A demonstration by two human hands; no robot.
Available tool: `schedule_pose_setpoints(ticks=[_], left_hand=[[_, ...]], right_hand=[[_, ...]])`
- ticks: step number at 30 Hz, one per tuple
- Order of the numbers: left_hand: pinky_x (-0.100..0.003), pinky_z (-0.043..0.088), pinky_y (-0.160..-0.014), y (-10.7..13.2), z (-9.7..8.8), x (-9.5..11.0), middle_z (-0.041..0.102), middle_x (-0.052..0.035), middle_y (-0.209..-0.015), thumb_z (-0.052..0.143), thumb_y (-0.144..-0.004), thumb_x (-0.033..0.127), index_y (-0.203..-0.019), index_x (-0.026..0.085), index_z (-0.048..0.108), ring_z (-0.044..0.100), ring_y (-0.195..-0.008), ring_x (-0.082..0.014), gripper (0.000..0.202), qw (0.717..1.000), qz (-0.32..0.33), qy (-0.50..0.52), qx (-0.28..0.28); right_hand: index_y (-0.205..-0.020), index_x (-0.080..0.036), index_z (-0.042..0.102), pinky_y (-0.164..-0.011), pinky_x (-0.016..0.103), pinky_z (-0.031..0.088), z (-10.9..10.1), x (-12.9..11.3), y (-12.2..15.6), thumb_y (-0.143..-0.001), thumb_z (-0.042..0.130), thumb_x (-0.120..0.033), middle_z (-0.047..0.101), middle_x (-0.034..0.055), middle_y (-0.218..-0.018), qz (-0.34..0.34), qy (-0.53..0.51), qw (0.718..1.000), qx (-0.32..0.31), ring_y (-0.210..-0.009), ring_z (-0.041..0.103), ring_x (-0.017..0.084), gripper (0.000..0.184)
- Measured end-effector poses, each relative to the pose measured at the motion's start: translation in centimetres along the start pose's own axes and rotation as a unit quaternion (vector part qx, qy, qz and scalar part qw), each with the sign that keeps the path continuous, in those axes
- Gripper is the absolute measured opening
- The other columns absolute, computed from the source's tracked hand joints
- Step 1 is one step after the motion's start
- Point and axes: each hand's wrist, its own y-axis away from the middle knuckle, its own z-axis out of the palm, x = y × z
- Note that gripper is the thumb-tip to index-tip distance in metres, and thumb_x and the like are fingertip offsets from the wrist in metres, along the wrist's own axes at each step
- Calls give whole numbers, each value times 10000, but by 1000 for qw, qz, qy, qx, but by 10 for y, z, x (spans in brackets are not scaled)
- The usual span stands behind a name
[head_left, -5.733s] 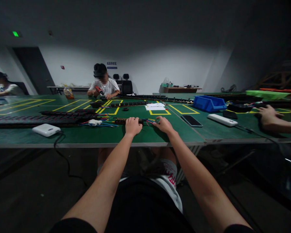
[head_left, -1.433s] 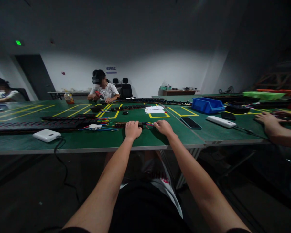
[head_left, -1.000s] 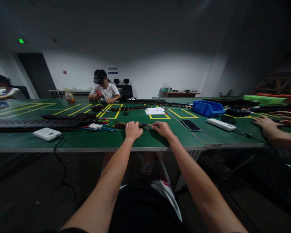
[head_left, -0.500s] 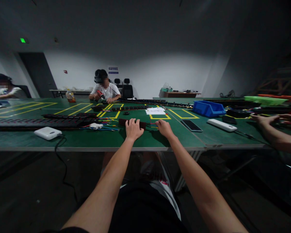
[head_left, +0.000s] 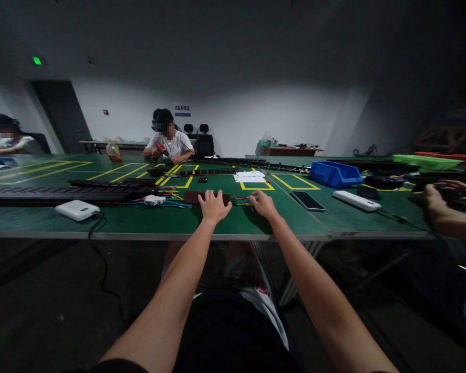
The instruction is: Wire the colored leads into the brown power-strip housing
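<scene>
My left hand (head_left: 214, 205) lies with fingers spread on a short dark board strip (head_left: 194, 196) near the front of the green table (head_left: 140, 220). My right hand (head_left: 262, 203) sits just to the right of it, fingers curled and pinched at the coloured wires (head_left: 241, 201) that come out of the strip's right end. What the fingertips hold is too small to make out beyond the wires.
A white power bank (head_left: 77, 210) with a cable lies at the left, long dark strips (head_left: 62, 191) behind it. A phone (head_left: 308, 200), a white bar (head_left: 356, 200) and a blue bin (head_left: 336, 173) are to the right. Another person's hand (head_left: 437, 199) works at far right; two people sit across.
The strip under my left hand has turned so its flat dark face shows, and my left fingers have spread over it. My right hand stays at the wire end. The neighbour's hand drew back right.
</scene>
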Motion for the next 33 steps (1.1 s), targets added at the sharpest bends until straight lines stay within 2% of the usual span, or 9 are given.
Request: schedule_pose_setpoints(ticks=[4,6,8,11,16,18,24,29,33], left_hand=[[-597,272,-1202,0,1,1,449,-228,-1582,532,-927,502,-1476,125,495,326,-1508,-385,667,1000,-22,4,-3],[-554,296,-1208,-1,1,1,442,-212,-1596,525,-929,446,-1465,111,492,335,-1512,-361,633,1000,-24,15,2],[-529,307,-1212,-1,1,0,462,-188,-1591,512,-932,409,-1450,125,504,352,-1506,-336,591,1000,-19,23,0],[-543,287,-1225,-3,3,-2,477,-174,-1586,516,-933,439,-1437,140,529,357,-1504,-343,587,999,0,23,-24],[-544,271,-1239,-6,9,-7,453,-160,-1609,452,-973,456,-1474,140,523,348,-1513,-349,596,999,11,20,-32],[-544,266,-1243,-7,10,-7,440,-158,-1619,401,-996,467,-1496,139,510,348,-1515,-350,609,999,13,19,-38],[-609,208,-1247,-6,5,-5,361,-181,-1661,376,-998,518,-1556,162,457,286,-1546,-386,667,998,-13,6,-59],[-610,208,-1247,-5,2,-5,376,-176,-1654,345,-1005,510,-1572,165,436,299,-1541,-372,670,998,-12,2,-66],[-619,198,-1248,-5,3,-5,367,-181,-1658,331,-1006,509,-1581,156,426,296,-1541,-379,682,997,-7,4,-72]], right_hand=[[-1092,-189,745,-843,286,501,0,5,-1,-916,573,-218,743,80,-995,-49,18,998,44,-931,676,202,248],[-1041,-205,775,-844,282,504,1,5,0,-900,574,-207,752,74,-1000,-68,24,997,27,-931,680,203,245],[-976,-220,801,-829,275,505,2,5,1,-885,589,-201,768,67,-979,-78,34,996,-16,-912,688,205,232],[-930,-227,819,-802,265,504,3,4,2,-876,602,-198,782,64,-951,-82,49,993,-65,-880,695,206,225],[-1080,-201,794,-836,281,507,0,3,0,-872,635,-240,754,84,-984,-102,46,994,-7,-923,675,209,265],[-1075,-200,794,-834,287,506,-1,3,0,-886,626,-261,742,86,-988,-113,37,993,6,-910,667,204,260],[-910,-213,820,-788,274,491,0,2,2,-889,632,-265,750,73,-922,-122,37,989,-69,-851,668,197,197],[-1079,-183,788,-856,297,508,-1,0,2,-874,645,-282,746,92,-1026,-143,21,989,-14,-908,667,205,270],[-983,-199,810,-877,301,510,-2,-2,2,-862,641,-260,764,79,-997,-147,40,986,-61,-917,682,215,217]])
